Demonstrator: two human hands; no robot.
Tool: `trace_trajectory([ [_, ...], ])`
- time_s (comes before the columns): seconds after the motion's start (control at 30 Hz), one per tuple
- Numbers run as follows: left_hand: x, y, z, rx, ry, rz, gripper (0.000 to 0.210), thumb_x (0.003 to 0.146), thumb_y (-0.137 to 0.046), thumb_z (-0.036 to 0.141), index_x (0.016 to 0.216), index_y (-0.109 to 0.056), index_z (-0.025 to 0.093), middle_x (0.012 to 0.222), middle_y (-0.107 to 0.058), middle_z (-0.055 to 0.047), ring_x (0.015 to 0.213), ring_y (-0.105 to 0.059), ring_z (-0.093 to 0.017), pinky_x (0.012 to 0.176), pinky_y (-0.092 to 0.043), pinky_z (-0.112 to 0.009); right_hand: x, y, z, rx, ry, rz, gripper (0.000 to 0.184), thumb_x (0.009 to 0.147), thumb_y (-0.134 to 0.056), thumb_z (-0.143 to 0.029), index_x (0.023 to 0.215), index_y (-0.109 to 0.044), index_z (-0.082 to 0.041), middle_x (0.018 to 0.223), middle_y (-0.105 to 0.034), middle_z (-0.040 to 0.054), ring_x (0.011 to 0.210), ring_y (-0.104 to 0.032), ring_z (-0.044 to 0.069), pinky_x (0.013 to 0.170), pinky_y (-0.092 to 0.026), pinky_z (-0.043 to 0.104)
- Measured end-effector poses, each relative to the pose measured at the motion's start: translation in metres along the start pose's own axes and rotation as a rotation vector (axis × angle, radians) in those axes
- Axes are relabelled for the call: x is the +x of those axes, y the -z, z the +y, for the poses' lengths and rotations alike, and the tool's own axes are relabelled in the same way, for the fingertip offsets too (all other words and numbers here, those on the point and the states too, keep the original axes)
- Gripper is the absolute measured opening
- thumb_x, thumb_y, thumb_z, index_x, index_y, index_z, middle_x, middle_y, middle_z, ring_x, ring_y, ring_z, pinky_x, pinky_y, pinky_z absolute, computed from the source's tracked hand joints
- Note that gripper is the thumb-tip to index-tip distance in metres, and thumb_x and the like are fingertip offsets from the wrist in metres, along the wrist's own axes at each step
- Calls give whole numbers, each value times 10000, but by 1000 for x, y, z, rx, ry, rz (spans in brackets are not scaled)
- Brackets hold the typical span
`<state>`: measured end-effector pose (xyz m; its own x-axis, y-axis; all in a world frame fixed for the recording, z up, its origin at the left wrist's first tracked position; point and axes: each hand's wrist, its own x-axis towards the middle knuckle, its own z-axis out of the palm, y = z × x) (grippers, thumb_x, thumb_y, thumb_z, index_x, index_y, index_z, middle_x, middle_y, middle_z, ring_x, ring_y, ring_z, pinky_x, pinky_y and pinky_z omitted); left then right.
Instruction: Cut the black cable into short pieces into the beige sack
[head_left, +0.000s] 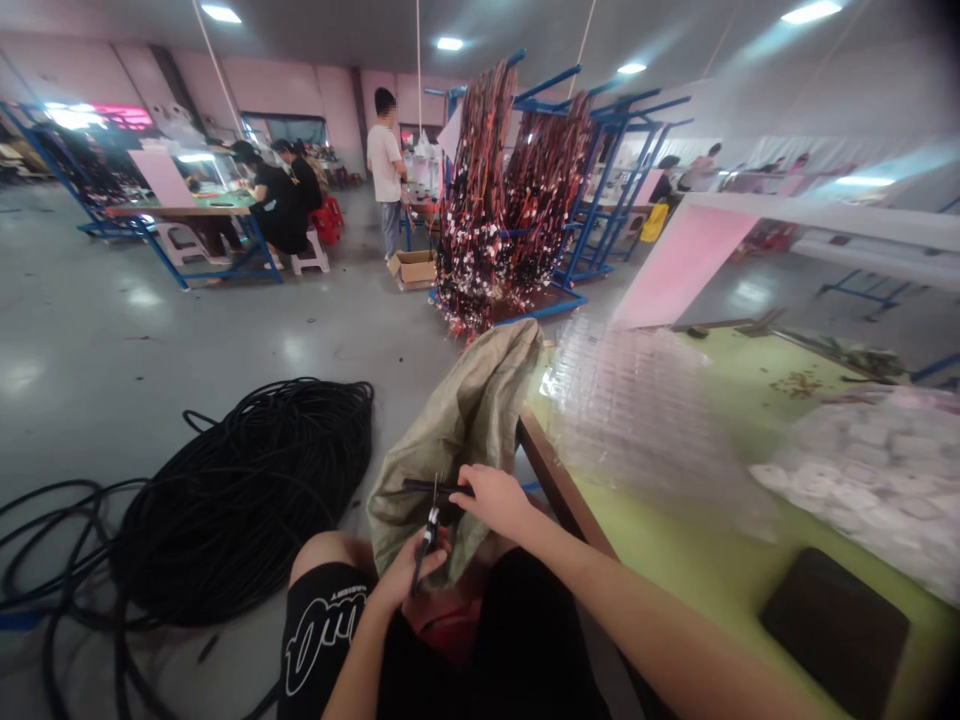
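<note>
My left hand (pixel 411 568) is closed round a dark-handled cutting tool (pixel 428 537), whose thin metal tip points up; its exact kind does not show. Just to the right, my right hand (pixel 495 498) pinches a short length of black cable (pixel 420 487). The cable runs left past the tool's tip; I cannot tell if they touch. Beneath both hands, an olive-beige woven sack (pixel 442 430) gapes between my knees and leans on the table's edge. A large loose coil of black cable (pixel 247 500) lies on the floor to my left.
On the yellow-green table (pixel 645 530) at my right lie clear plastic wrap (pixel 630 400), bagged white parts (pixel 870 470) and a dark flat object (pixel 836 630). Ahead stands a blue rack (pixel 592 220) hung with wire bundles (pixel 487 200). A cardboard box (pixel 412 270) and other people are beyond.
</note>
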<state>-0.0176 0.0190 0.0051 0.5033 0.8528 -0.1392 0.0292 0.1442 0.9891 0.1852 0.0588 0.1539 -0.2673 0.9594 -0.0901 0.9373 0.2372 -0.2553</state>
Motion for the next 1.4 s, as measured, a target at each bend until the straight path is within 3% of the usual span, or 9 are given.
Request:
trace_trajectory([
  [0.33, -1, 2, -1, -82, 20, 77, 507, 782, -644, 542, 1084, -593, 138, 962, -635, -83, 830, -580, -185, 794, -452, -301, 1, 4, 5, -12, -50, 74, 194, 860, -678, -369, 901, -551, -227, 913, -606, -14, 793, -612, 166, 591, -341, 249],
  [0.73, -2, 2, 3, -7, 28, 32, 481, 795, -644, 508, 1093, -580, 135, 998, -635, -94, 907, -583, -215, 852, -449, -339, 0, 6, -8, -78, -52, 45, 170, 886, -640, -362, 967, -559, -236, 984, -594, 20, 862, -617, 181, 642, -392, 245],
  [1.0, -1, 4, 3, 62, -19, 54, 437, 806, -632, 506, 1035, -595, 135, 908, -638, -64, 826, -577, -187, 793, -453, -305, 3, 0, -2, 14, 44, -63, 281, 952, -498, -490, 920, -621, -238, 881, -662, 18, 843, -629, 195, 635, -376, 255],
  [1.27, 1, 1, 4, 23, -6, 60, 393, 809, -624, 511, 925, -601, 136, 762, -632, -34, 697, -575, -157, 670, -447, -261, 4, 6, 0, -62, -26, 20, 193, 877, -657, -392, 923, -567, -229, 929, -620, -1, 812, -621, 167, 611, -374, 246],
  [1.4, 2, 0, 2, 20, 5, 74, 389, 781, -663, 490, 942, -620, 138, 804, -640, -38, 711, -573, -157, 683, -454, -266, 4, 9, -2, -117, -25, 77, 161, 881, -660, -328, 937, -545, -232, 964, -585, 8, 839, -613, 171, 620, -386, 244],
])
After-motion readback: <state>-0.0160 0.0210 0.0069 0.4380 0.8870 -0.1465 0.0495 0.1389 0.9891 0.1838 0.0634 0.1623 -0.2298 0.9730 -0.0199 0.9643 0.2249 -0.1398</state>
